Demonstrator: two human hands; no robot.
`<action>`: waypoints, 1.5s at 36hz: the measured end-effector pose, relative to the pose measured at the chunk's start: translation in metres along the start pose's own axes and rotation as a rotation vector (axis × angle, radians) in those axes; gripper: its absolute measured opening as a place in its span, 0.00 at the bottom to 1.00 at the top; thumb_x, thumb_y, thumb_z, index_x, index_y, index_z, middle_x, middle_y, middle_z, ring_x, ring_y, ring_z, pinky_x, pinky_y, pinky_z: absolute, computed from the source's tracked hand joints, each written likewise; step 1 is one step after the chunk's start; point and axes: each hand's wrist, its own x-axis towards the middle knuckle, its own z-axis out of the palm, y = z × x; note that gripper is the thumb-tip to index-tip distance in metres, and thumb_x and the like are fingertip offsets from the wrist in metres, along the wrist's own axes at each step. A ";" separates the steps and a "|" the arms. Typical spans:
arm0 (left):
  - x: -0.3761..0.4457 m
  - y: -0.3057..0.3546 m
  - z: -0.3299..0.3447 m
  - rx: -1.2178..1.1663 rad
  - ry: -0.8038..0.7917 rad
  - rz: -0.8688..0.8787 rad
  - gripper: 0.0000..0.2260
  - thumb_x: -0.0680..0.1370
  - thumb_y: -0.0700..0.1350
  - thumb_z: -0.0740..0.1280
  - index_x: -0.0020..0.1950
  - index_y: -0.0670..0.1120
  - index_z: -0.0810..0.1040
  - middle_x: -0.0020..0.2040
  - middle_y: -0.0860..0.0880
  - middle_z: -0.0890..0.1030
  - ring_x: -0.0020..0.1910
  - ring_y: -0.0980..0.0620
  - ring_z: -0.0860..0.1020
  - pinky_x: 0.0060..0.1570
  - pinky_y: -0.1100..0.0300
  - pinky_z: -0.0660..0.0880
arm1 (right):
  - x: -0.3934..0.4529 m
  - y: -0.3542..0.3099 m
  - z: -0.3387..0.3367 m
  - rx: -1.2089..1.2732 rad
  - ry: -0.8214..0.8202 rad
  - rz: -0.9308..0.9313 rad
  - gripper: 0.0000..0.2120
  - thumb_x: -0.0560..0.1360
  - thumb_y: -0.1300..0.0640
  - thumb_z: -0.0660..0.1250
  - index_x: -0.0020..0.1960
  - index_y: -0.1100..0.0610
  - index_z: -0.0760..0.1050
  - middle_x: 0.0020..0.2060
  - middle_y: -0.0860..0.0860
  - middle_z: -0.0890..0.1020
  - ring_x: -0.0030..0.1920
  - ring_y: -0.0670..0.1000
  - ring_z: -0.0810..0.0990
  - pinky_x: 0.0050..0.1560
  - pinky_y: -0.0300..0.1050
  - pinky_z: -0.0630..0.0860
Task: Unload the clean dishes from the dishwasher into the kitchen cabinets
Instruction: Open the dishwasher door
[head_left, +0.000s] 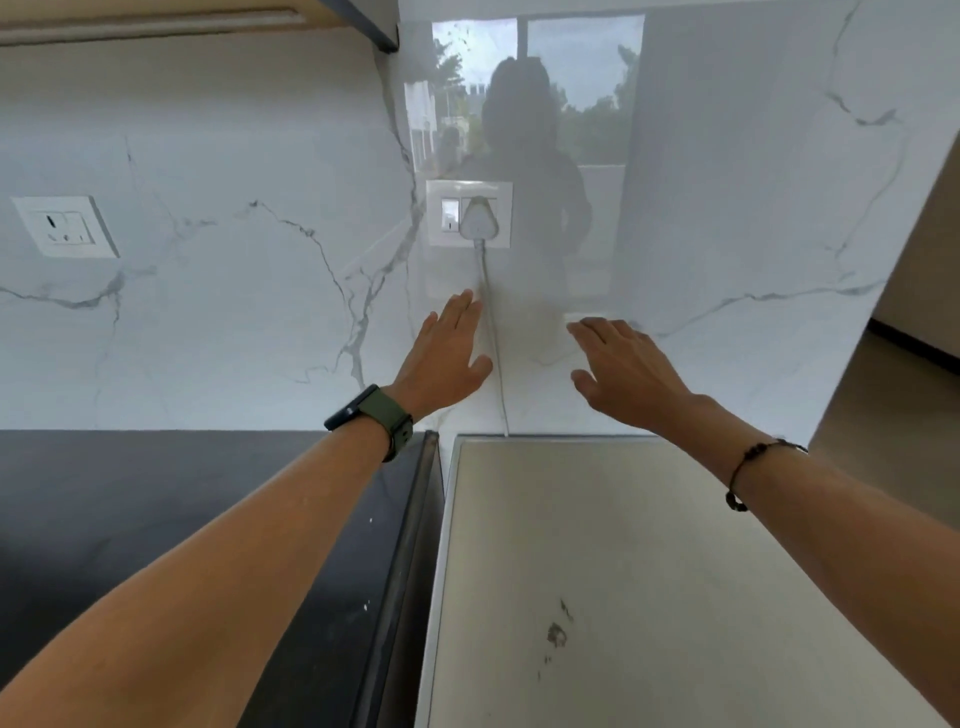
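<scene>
Nearest me is the pale top (649, 571) of what I take to be the dishwasher; I judge that from the task, since no door or rack shows. It has a dark smudge toward its near end. Left of the top, touching its edge, runs the black counter (156, 519).

Above the far edge of the top my two hands are stretched forward. My left hand (447, 353), with a green watch (387, 421) on the wrist, has its fingers straight and together, holding nothing. My right hand (623, 364), a dark cord bracelet (748, 467) on its wrist, is spread and relaxed, also empty. Whether either touches the wall I cannot tell.

Behind the top rises the marble wall (234, 312). A white cable (493, 353) climbs from the far edge of the top, between my hands, to a plug (477, 218) in a socket. A second socket (65, 226) sits far left of the top.

No dishes are in view; I expect they are inside, below the top. I judge they will be hard, smooth, breakable and perhaps slick with damp. Plates I would take by the rim with both hands, cups by the handle or body, one at a time.
</scene>
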 end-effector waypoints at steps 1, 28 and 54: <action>-0.010 0.006 0.001 -0.009 -0.005 0.003 0.30 0.79 0.44 0.59 0.76 0.39 0.49 0.77 0.43 0.48 0.77 0.49 0.46 0.73 0.54 0.43 | -0.010 -0.003 0.000 -0.004 -0.012 0.000 0.25 0.76 0.57 0.60 0.72 0.61 0.60 0.68 0.55 0.68 0.66 0.57 0.68 0.63 0.49 0.66; -0.357 0.193 0.057 -0.319 -0.290 -0.260 0.27 0.78 0.40 0.61 0.75 0.43 0.55 0.77 0.45 0.55 0.76 0.48 0.52 0.73 0.54 0.52 | -0.347 -0.041 -0.020 0.117 -0.222 0.099 0.25 0.77 0.55 0.59 0.72 0.61 0.60 0.68 0.57 0.67 0.66 0.57 0.67 0.63 0.52 0.67; -0.479 0.251 0.123 -1.677 -0.220 -1.213 0.16 0.80 0.42 0.60 0.64 0.35 0.70 0.59 0.38 0.78 0.58 0.43 0.77 0.58 0.56 0.71 | -0.504 -0.096 0.041 1.340 -0.292 1.372 0.04 0.75 0.60 0.64 0.45 0.60 0.71 0.36 0.54 0.71 0.38 0.50 0.71 0.47 0.43 0.72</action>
